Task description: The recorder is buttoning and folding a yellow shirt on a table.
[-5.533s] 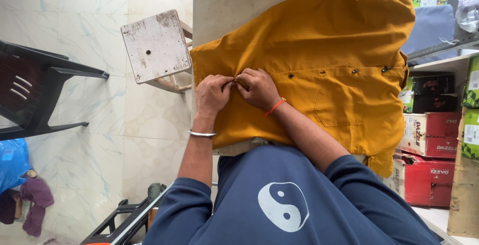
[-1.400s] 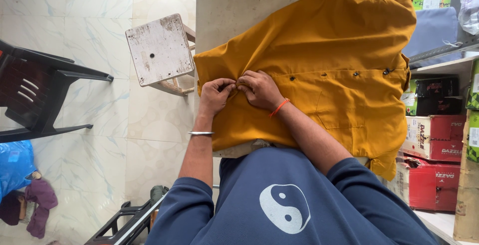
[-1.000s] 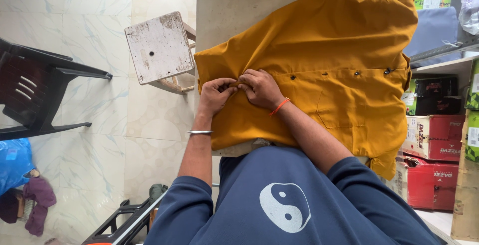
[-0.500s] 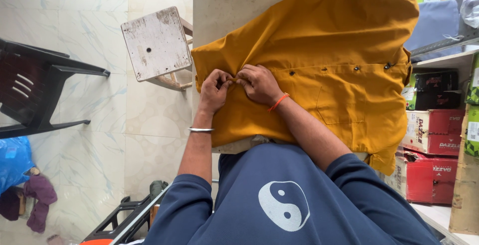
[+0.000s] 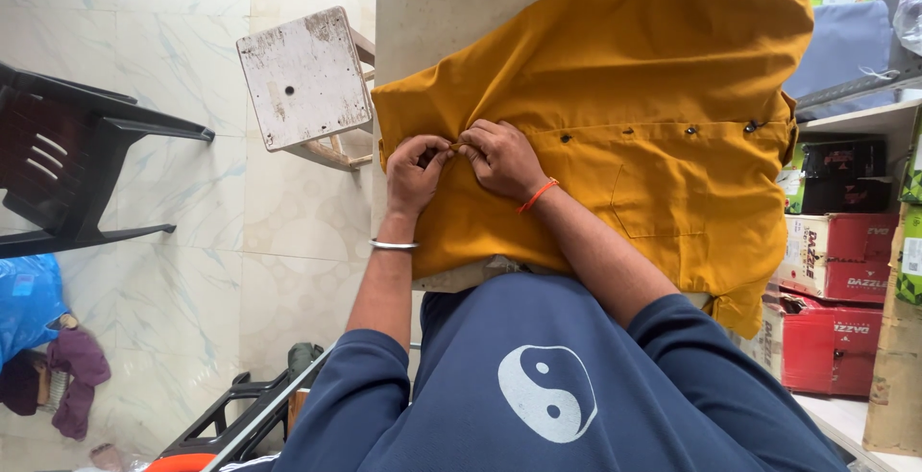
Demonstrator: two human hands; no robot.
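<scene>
A mustard-yellow shirt lies spread on a pale table, its button strip running left to right with several dark buttons and a chest pocket. My left hand and my right hand meet at the strip near the shirt's left end. Both pinch the fabric edge between fingertips, touching each other. The button under the fingers is hidden. A metal bangle circles my left wrist and an orange thread my right.
A worn white stool stands against the table's left side. A dark plastic chair sits further left on the tiled floor. Red and green boxes fill shelves at the right. A blue bag and purple cloth lie lower left.
Both hands stay pinched on the shirt's button strip, with only small finger movements. The view has shifted slightly.
</scene>
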